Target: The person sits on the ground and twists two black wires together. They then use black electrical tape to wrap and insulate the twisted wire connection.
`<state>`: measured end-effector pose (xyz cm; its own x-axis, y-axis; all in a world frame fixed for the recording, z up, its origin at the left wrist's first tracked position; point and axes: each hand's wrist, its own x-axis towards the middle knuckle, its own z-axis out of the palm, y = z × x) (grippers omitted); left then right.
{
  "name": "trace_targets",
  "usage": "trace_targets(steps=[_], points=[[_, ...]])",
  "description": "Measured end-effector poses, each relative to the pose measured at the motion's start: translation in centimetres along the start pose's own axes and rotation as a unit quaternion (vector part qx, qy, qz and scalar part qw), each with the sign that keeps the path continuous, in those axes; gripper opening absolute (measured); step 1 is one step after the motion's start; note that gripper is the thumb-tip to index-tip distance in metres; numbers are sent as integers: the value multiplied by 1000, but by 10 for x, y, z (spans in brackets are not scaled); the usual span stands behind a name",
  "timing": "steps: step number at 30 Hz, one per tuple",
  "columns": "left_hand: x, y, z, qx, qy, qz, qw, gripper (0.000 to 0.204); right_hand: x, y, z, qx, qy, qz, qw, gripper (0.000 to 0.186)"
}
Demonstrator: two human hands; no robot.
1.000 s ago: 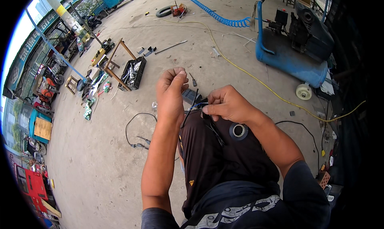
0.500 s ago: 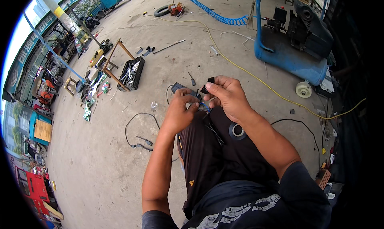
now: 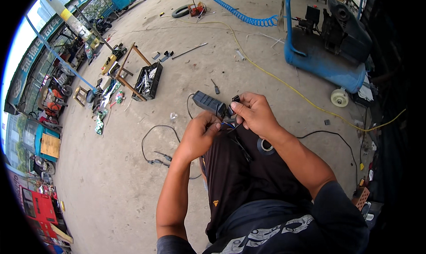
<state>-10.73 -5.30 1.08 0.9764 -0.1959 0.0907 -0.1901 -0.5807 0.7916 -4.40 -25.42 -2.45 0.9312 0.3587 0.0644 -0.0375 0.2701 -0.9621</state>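
Observation:
Over my lap, my left hand [image 3: 199, 133] pinches thin wires [image 3: 228, 125], one of them blue, between thumb and fingers. Close beside it, my right hand [image 3: 256, 115] is closed on a short black strip [image 3: 235, 99] that looks like tape; its lower end sits near the wires. The fingers partly hide where strip and wires meet. A roll of black tape [image 3: 262, 150] rests on my right thigh, below the right wrist. Beyond my fingers, a ribbed black box [image 3: 205, 101] with a cord lies on the ground. Dark cable [image 3: 242, 150] hangs down between my thighs.
A screwdriver [image 3: 215, 86] lies past the black box. Cord plugs [image 3: 162, 158] lie left of my legs. Farther off stand a black crate of tools [image 3: 148, 81] and a wooden frame [image 3: 128, 68]. A blue air compressor [image 3: 324, 61] stands at right, with a yellow hose [image 3: 284, 85] across the ground.
My right hand has tilted and lowered slightly, bringing the black strip nearer the wires. The left hand has shifted a little right and down. More of the black box shows.

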Motion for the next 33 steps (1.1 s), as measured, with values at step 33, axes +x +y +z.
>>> trace_targets(steps=[33], points=[[-21, 13, 31, 112, 211, 86, 967, 11, -39, -21, 20, -234, -31, -55, 970, 20]])
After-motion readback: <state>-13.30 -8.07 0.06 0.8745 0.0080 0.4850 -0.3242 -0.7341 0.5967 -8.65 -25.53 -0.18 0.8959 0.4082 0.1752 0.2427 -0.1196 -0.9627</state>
